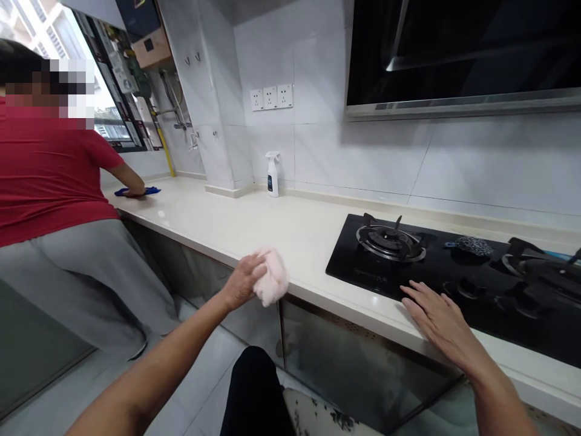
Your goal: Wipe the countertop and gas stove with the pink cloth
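At the front edge of the surface [218,224], a pink cloth [273,277] is gripped.
Bunched just right of the closed left hand [242,282], it is farther from the open right hand [438,321], laid beside the hob [363,272].

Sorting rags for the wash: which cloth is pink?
The pale pink cloth in the left hand, at the counter's edge; the other, a blue cloth, lies under a co-worker's hand farther along.

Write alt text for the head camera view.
The person's left hand presses a pink cloth on the edge of a cream countertop, while the right hand rests beside a black gas hob. Farther along, a co-worker presses a blue cloth to the counter.
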`<action>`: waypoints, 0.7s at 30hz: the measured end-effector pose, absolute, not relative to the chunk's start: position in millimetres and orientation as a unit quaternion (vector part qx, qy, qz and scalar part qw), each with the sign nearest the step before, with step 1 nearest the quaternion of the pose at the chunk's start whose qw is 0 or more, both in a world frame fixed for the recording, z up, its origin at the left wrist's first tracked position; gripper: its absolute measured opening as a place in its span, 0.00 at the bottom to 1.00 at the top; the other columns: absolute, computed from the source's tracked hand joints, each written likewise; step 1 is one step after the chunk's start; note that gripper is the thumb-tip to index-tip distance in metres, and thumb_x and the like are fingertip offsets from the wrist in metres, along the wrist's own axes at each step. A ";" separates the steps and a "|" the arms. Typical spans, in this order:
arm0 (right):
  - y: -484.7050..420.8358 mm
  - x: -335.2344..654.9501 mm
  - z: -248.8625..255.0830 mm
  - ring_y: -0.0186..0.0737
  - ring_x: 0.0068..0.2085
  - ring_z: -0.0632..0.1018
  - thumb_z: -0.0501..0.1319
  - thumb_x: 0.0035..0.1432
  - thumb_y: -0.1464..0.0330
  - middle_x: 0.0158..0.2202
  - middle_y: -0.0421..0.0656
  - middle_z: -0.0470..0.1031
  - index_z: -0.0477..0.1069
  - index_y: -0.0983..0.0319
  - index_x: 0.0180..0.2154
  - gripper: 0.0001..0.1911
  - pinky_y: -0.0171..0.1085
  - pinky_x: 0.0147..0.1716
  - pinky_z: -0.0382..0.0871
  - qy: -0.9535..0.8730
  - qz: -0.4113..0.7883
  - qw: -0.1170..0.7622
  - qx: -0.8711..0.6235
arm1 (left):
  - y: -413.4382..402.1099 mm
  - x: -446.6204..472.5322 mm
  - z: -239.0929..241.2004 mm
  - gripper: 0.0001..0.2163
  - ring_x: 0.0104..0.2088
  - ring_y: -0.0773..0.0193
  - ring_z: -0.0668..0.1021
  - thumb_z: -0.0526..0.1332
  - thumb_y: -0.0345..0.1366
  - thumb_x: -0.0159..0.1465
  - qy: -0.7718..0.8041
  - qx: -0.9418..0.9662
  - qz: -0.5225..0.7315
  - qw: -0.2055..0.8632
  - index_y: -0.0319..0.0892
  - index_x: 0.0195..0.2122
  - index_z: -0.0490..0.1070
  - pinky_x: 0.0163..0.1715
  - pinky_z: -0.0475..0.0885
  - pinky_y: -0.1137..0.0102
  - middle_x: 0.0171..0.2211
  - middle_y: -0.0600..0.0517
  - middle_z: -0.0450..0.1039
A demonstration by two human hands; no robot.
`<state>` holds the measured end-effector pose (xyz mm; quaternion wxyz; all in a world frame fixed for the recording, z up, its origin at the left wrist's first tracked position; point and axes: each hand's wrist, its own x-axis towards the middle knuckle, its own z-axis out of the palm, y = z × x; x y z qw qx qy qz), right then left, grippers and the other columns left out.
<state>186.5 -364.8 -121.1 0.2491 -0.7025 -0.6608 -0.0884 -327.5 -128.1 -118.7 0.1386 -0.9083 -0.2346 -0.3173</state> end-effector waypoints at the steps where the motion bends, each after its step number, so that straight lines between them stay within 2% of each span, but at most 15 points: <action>1: -363.9 186.7 -121.9 0.53 0.71 0.66 0.40 0.71 0.44 0.67 0.47 0.71 0.74 0.55 0.60 0.36 0.61 0.70 0.52 -0.660 -0.092 0.249 -0.702 | -122.3 -345.5 -112.4 0.21 0.68 0.45 0.67 0.61 0.52 0.67 -0.272 -0.904 -0.302 0.130 0.47 0.56 0.69 0.67 0.63 0.47 0.63 0.38 0.71; 5: -363.3 185.4 -122.5 0.53 0.71 0.65 0.41 0.71 0.44 0.67 0.46 0.71 0.74 0.53 0.61 0.35 0.61 0.70 0.53 -0.663 -0.098 0.247 -0.700 | -104.2 -400.8 -93.4 0.24 0.71 0.44 0.63 0.62 0.45 0.63 -0.400 -0.870 -0.259 0.124 0.43 0.58 0.66 0.68 0.60 0.45 0.67 0.36 0.66; 11: -364.5 178.1 -120.3 0.53 0.71 0.65 0.40 0.72 0.43 0.68 0.47 0.70 0.73 0.54 0.62 0.36 0.61 0.71 0.51 -0.662 -0.097 0.254 -0.699 | -94.2 -427.4 -87.3 0.30 0.71 0.42 0.63 0.63 0.36 0.54 -0.483 -0.819 -0.257 0.173 0.40 0.59 0.65 0.67 0.64 0.48 0.68 0.38 0.65; 18: -363.8 173.2 -117.5 0.52 0.72 0.64 0.42 0.71 0.42 0.68 0.45 0.70 0.73 0.53 0.61 0.36 0.62 0.72 0.49 -0.654 -0.087 0.263 -0.704 | -142.1 -361.8 -90.9 0.32 0.71 0.36 0.62 0.68 0.37 0.54 -0.474 -0.834 -0.207 0.191 0.38 0.61 0.67 0.68 0.58 0.47 0.68 0.35 0.65; 21: -363.6 173.4 -116.1 0.53 0.72 0.64 0.41 0.71 0.41 0.68 0.45 0.70 0.74 0.53 0.61 0.36 0.62 0.71 0.50 -0.652 -0.075 0.263 -0.707 | -167.3 -316.0 -98.1 0.31 0.69 0.34 0.63 0.68 0.38 0.55 -0.443 -0.853 -0.198 0.192 0.41 0.61 0.69 0.66 0.57 0.45 0.67 0.36 0.67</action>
